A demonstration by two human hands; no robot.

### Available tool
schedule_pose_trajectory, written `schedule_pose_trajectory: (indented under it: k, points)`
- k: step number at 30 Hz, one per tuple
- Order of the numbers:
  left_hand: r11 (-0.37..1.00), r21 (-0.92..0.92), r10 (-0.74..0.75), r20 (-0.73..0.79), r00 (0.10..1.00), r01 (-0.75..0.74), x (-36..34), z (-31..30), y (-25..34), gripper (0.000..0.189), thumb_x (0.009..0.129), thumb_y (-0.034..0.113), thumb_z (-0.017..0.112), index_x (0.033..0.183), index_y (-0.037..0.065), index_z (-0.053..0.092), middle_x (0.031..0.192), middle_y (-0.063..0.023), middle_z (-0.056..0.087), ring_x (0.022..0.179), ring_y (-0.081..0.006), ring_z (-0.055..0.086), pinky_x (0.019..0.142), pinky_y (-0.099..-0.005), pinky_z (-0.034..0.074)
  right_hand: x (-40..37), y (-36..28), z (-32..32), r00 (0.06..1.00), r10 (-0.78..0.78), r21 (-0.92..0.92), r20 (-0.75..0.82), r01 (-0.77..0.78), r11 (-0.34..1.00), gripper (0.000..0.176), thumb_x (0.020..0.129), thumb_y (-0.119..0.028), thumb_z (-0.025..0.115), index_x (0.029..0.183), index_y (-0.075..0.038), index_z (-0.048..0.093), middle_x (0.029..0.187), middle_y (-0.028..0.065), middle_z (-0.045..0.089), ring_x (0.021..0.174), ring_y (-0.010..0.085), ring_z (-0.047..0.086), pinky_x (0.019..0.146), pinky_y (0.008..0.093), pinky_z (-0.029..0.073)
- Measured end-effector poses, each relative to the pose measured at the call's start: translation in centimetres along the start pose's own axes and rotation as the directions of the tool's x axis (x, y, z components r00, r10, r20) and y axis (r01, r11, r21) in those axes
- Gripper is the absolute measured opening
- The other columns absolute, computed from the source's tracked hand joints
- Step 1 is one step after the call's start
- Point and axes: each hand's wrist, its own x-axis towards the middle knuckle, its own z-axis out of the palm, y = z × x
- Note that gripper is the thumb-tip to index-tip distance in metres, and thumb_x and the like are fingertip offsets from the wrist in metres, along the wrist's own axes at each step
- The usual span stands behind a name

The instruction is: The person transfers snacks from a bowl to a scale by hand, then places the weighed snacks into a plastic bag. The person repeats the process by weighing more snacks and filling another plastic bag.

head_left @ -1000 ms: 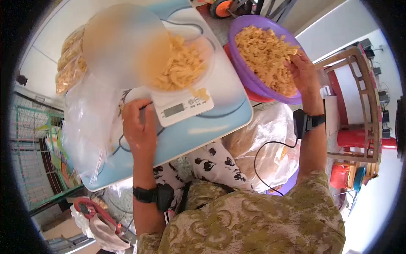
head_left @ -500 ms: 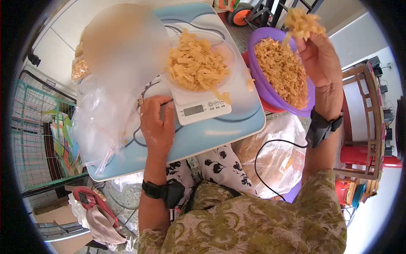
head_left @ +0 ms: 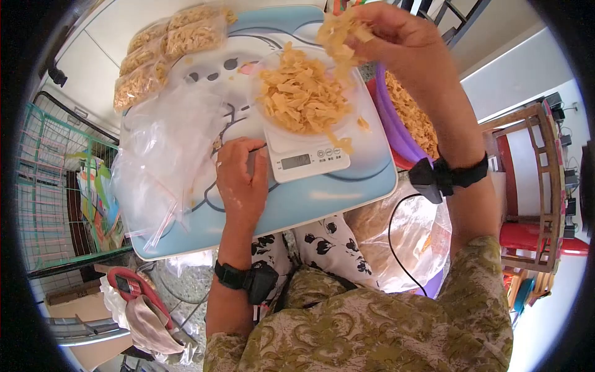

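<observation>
right hand (head_left: 396, 31): chips (head_left: 338, 30) over bowl (head_left: 263, 69) | left hand (head_left: 242, 180): by scale (head_left: 310, 160), bags (head_left: 164, 142)

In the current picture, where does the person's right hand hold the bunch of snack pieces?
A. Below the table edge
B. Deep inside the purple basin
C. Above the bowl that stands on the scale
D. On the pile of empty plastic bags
C: the right hand grips snack pieces in its fingers directly over the filled bowl on the scale, with the purple basin off to the side.
</observation>
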Motion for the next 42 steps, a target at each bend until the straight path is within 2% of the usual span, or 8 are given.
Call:
schedule_pose_trajectory:
  k: [2,7,10,17,22,25,28,42]
  points:
    - [1.000,-0.011,-0.003,-0.002,1.000,0.003,0.0,0.0,0.0,0.012,0.088,0.010,0.061,0.097,0.002,0.065,0.101,-0.0134,0.063,0.099,-0.0296,0.059,0.093,-0.0370,0.044,0.1,1.3,0.7,0.997,-0.063,-0.162,0.038,0.068,0.984,0.028,0.093,-0.011,0.062,0.119,-0.001,0.061,0.108,0.0085,0.068,0.098,0.0217,0.067,0.087,0.0272,0.055]
    - [1.000,-0.010,0.003,-0.004,1.000,-0.003,0.0,-0.1,0.2,0.013,0.089,0.011,0.061,0.098,0.002,0.064,0.101,-0.0139,0.063,0.100,-0.0296,0.059,0.093,-0.0374,0.044,0.7,3.1,2.6,0.924,-0.333,-0.606,0.189,0.376,0.701,0.039,0.083,-0.023,0.069,0.115,-0.002,0.063,0.086,0.0196,0.068,0.085,0.0285,0.070,0.078,0.0365,0.054]
    - [0.999,0.011,0.047,-0.026,0.999,-0.046,0.0,0.1,-0.1,0.010,0.086,0.007,0.062,0.095,0.002,0.064,0.098,-0.0152,0.063,0.096,-0.0327,0.058,0.086,-0.0408,0.044,0.4,2.7,2.8,0.957,-0.097,-0.559,0.272,0.239,0.794,0.043,0.085,-0.023,0.072,0.124,-0.011,0.059,0.108,0.0058,0.067,0.097,0.0194,0.063,0.087,0.0326,0.050]
    - [0.999,0.004,0.039,-0.023,0.999,-0.039,0.0,0.1,0.0,0.011,0.086,0.007,0.062,0.096,0.003,0.063,0.097,-0.0148,0.063,0.095,-0.0324,0.058,0.086,-0.0410,0.044,-1.0,1.4,0.2,0.938,-0.249,-0.510,0.242,0.341,0.790,0.049,0.087,-0.023,0.070,0.133,-0.011,0.055,0.121,0.0078,0.062,0.107,0.0193,0.059,0.092,0.0324,0.048]
    - [0.999,0.022,0.037,-0.005,0.999,-0.037,0.0,0.0,-0.1,0.012,0.089,0.010,0.060,0.097,0.001,0.063,0.099,-0.0132,0.062,0.097,-0.0296,0.059,0.091,-0.0368,0.044,-5.0,3.9,-2.0,0.987,0.103,-0.431,-0.125,-0.147,0.891,0.034,0.091,-0.018,0.065,0.121,-0.003,0.062,0.108,0.0086,0.068,0.090,0.0141,0.064,0.078,0.0304,0.052]
    - [0.999,0.024,0.032,-0.003,0.999,-0.032,0.0,0.1,-0.2,0.011,0.089,0.010,0.060,0.097,0.001,0.063,0.098,-0.0132,0.062,0.096,-0.0294,0.059,0.090,-0.0366,0.044,-7.9,7.8,-1.2,0.983,0.058,-0.609,-0.174,-0.154,0.778,0.026,0.088,-0.017,0.065,0.108,-0.001,0.064,0.085,0.0169,0.069,0.079,0.0309,0.068,0.074,0.0374,0.053]
    - [0.998,0.048,0.040,-0.002,0.999,-0.039,0.1,0.2,-0.2,0.011,0.090,0.010,0.060,0.097,0.002,0.063,0.099,-0.0129,0.062,0.096,-0.0292,0.059,0.090,-0.0367,0.044,-9.7,10.1,0.2,0.978,0.116,-0.615,-0.171,-0.198,0.763,0.028,0.087,-0.020,0.067,0.106,0.001,0.064,0.088,0.0201,0.067,0.082,0.0354,0.066,0.075,0.0400,0.052]
    - [0.999,0.049,-0.014,0.021,1.000,0.013,0.1,0.2,0.0,0.012,0.090,0.010,0.061,0.099,0.003,0.065,0.102,-0.0110,0.063,0.101,-0.0272,0.059,0.093,-0.0353,0.044,-9.2,13.0,3.5,0.994,0.059,-0.775,-0.088,-0.106,0.623,0.016,0.088,-0.014,0.059,0.086,0.001,0.056,0.086,0.0216,0.061,0.086,0.0402,0.060,0.076,0.0488,0.049]
